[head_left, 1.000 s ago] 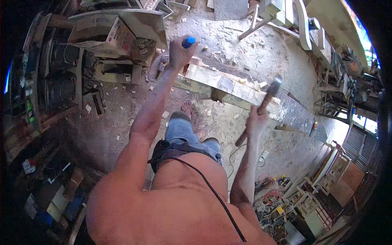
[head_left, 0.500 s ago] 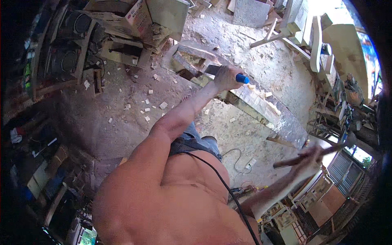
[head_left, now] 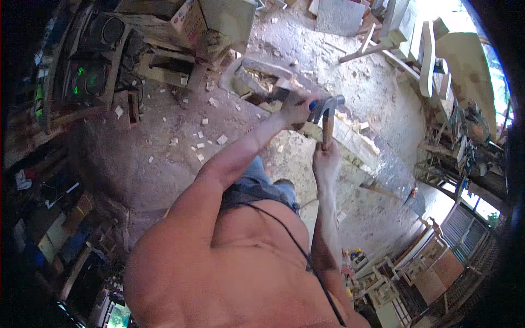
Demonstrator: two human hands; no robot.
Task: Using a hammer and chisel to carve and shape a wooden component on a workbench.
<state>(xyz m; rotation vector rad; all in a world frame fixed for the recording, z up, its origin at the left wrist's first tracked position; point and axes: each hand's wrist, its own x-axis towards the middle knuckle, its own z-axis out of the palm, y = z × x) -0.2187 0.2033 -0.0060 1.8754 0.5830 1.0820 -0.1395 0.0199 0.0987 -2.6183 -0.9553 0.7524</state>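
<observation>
Blue-handled chisel [head_left: 313,105], head view: gripped by left hand [head_left: 297,110] above low bench [head_left: 392,167]. Right hand [head_left: 327,157] grips hammer [head_left: 328,123]; its head partly blocks the chisel handle, contact unclear. Wood chips [head_left: 221,140] litter floor [head_left: 175,115]; cardboard box [head_left: 188,23] upper left.

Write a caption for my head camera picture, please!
Right grip on a hammer, left grip on a blue-ended tool, over a bench with wood chips.
</observation>
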